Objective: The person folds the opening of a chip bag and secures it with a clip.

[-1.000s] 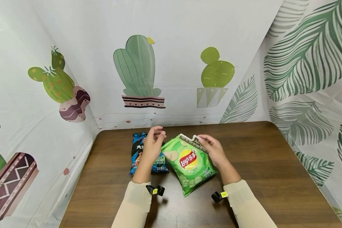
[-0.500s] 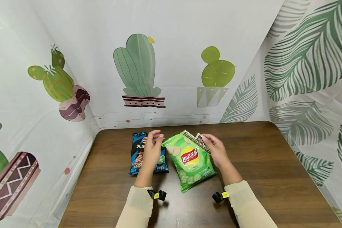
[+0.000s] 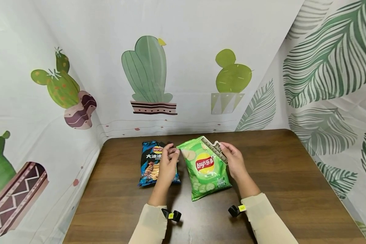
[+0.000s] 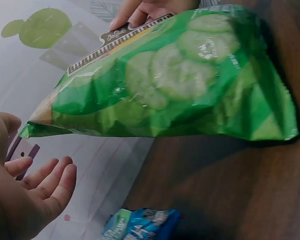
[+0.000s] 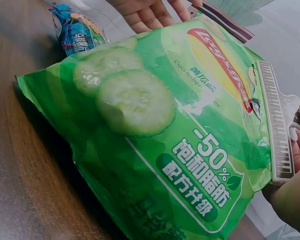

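A green Lay's chip bag (image 3: 205, 173) hangs tilted over the table in the head view. Along its top edge sits a bag clip (image 5: 276, 120) with a piano-key pattern. My right hand (image 3: 234, 159) pinches the clip's handle between thumb and fingers. Beside the bag's upper left corner is my left hand (image 3: 168, 166), its fingers loosely bent, with the thumb close to that corner; whether they touch cannot be told. In the left wrist view, the left fingers (image 4: 52, 185) are spread below the corner. Partly behind the left forearm lies a blue Lay's bag (image 3: 147, 166).
Under the hands is a dark brown wooden table (image 3: 277, 189). A white cloth (image 3: 189, 27) printed with cacti and leaves rises behind it and at both sides. Each wrist carries a small black camera, the left camera (image 3: 176, 216) and the right camera (image 3: 233, 210).
The green bag and clip have shifted away from me and slightly right, with the right hand gripping the clip throughout. My left hand has moved right and a little nearer, uncovering more of the blue bag.
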{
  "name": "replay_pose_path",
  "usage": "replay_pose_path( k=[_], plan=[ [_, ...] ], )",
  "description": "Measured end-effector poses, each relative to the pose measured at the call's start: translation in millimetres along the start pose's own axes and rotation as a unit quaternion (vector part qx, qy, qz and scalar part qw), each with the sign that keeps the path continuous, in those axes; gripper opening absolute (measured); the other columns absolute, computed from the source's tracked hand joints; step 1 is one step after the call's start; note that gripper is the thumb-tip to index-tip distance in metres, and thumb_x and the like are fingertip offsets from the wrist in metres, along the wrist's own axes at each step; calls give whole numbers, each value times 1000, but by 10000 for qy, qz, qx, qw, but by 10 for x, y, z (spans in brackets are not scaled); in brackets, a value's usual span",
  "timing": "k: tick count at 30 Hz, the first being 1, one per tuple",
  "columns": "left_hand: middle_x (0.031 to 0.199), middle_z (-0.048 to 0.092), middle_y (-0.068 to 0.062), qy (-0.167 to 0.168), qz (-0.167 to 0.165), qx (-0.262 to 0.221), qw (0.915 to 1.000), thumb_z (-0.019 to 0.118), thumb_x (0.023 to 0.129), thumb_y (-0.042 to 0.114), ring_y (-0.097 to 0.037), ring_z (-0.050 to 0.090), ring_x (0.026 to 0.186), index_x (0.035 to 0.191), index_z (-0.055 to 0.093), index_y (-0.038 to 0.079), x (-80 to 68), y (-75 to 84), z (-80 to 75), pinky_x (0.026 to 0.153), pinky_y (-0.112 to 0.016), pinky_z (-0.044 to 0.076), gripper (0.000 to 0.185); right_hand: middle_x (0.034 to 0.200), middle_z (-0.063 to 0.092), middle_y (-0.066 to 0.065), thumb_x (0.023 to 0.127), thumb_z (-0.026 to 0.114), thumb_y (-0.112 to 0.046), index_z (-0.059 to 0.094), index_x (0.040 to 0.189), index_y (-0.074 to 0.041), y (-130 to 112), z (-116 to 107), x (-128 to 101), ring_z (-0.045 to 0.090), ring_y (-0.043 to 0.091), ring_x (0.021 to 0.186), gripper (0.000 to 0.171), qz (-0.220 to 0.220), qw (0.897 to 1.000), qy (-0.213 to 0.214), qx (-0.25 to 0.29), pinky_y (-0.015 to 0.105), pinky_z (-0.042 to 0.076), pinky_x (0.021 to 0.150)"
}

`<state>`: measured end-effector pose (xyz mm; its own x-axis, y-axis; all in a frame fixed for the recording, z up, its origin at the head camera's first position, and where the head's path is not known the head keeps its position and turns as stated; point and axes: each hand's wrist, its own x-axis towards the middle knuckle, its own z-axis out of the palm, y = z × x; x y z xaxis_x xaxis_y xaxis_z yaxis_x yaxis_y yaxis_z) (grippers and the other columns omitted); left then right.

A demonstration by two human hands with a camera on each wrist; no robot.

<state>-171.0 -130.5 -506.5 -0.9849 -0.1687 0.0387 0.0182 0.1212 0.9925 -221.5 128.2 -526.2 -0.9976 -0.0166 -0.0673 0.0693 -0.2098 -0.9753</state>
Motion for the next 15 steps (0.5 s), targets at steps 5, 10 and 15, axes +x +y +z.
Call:
replay_pose_path(
  k=[5, 10, 15],
  plan=[
    [134, 57, -10, -14, -118, 84, 9999, 54, 105, 33, -25, 61, 118, 148, 41, 18, -59, -61, 52, 94, -42, 54, 47, 97, 70, -11, 102, 61, -27, 57, 132, 8, 16, -7, -3, 65, 5, 81, 46, -32, 10000, 71, 43, 21, 57, 70],
    [131, 59, -12, -25, -174, 84, 9998, 55, 104, 29, -25, 62, 116, 146, 43, 16, -103, -117, 105, 92, -39, 53, 46, 95, 70, -10, 102, 61, -27, 60, 128, 3, 38, -15, 2, 66, 5, 79, 40, 28, 9997, 173, 184, 21, 58, 69],
    [133, 59, -12, -110, -309, 77, 9994, 56, 104, 31, -26, 62, 120, 148, 42, 16, -154, -157, 149, 96, -44, 54, 49, 93, 70, -10, 103, 60, -26, 56, 132, 7, 47, -19, 6, 65, 4, 78, 45, 49, 9995, 203, 224, 20, 57, 68]
  ],
)
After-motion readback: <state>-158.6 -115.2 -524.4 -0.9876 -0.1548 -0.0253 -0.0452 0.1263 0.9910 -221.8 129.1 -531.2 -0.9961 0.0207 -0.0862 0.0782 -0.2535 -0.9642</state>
